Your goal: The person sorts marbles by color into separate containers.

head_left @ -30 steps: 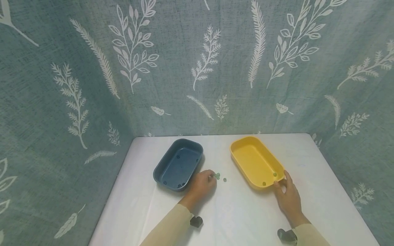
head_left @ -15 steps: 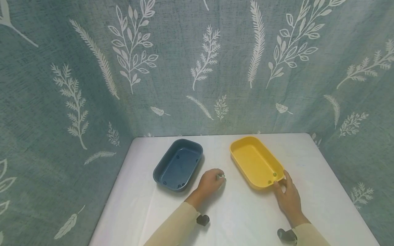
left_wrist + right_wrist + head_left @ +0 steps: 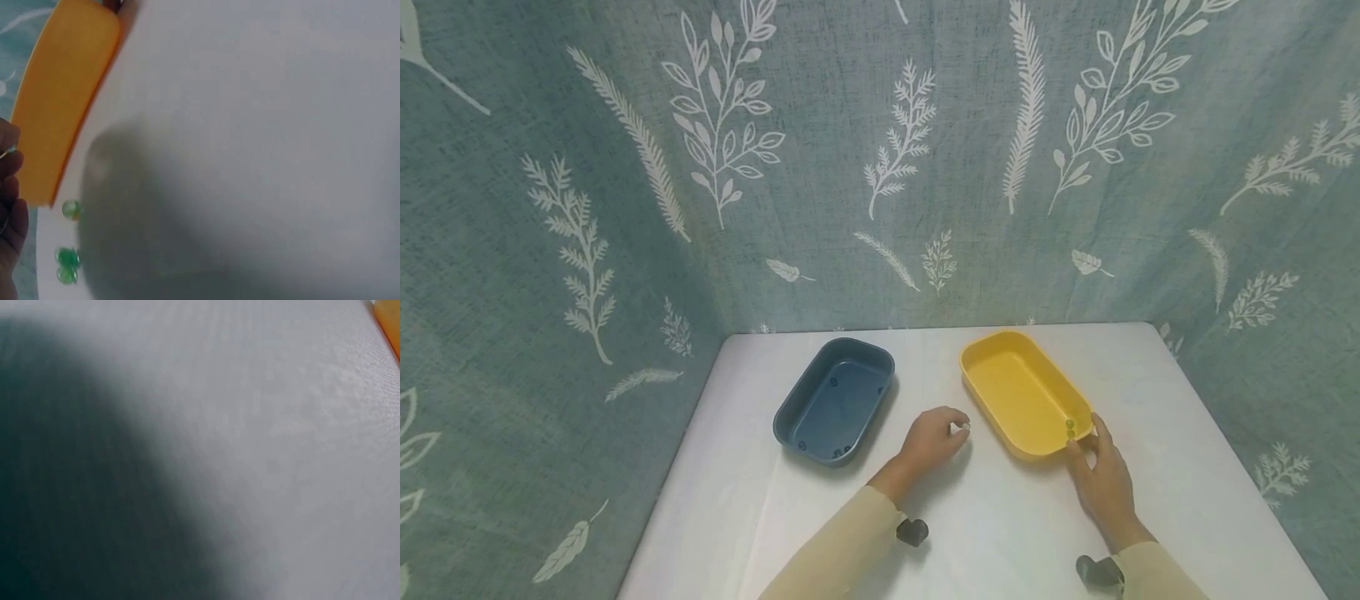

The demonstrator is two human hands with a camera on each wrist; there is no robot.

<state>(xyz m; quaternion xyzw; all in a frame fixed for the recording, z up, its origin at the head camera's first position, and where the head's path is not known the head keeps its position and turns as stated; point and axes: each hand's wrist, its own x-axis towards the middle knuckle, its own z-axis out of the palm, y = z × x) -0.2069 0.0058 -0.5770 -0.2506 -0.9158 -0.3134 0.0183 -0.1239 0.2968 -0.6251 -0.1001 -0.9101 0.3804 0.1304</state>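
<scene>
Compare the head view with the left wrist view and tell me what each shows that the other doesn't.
Only the head view shows the dark blue tray and the small round pieces inside it. Only the left wrist view shows translucent green marbles loose on the table. Both show the yellow tray, left hand, white tabletop and leaf-patterned cloth.

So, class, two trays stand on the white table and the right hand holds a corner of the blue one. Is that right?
No: the head view shows the right hand holding a corner of the yellow tray, not the blue tray. Both trays do stand on the white table.
</scene>
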